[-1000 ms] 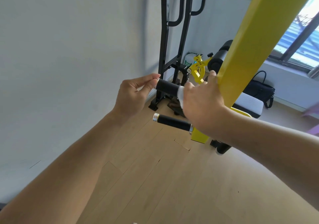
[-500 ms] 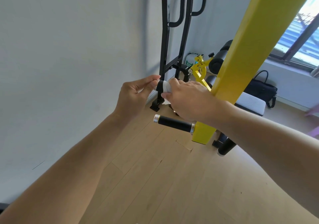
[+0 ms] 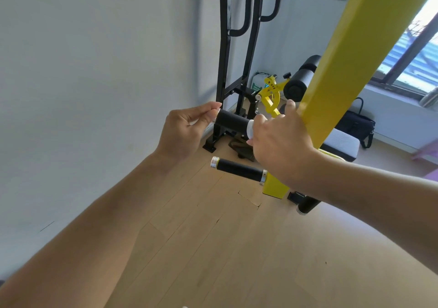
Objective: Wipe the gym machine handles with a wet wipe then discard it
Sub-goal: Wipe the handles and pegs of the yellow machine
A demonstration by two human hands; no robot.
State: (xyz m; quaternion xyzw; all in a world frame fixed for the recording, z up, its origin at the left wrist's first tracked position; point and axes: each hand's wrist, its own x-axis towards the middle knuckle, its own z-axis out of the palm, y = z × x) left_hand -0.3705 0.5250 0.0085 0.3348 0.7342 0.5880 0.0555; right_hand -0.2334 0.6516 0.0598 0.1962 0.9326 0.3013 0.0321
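The right hand [image 3: 282,146] is gripping the white wipe [image 3: 250,128] curled round the upper handle [image 3: 233,121], at its inner end by the yellow beam [image 3: 341,66]. The left hand [image 3: 183,130] is pinching the handle's free tip. A lower handle [image 3: 238,169] is sitting just beneath. Beyond, a black frame [image 3: 222,70] is standing against the wall.

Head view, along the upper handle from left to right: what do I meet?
Left hand pinching the handle's end → bare upper handle → wipe → right hand gripping it → yellow beam.
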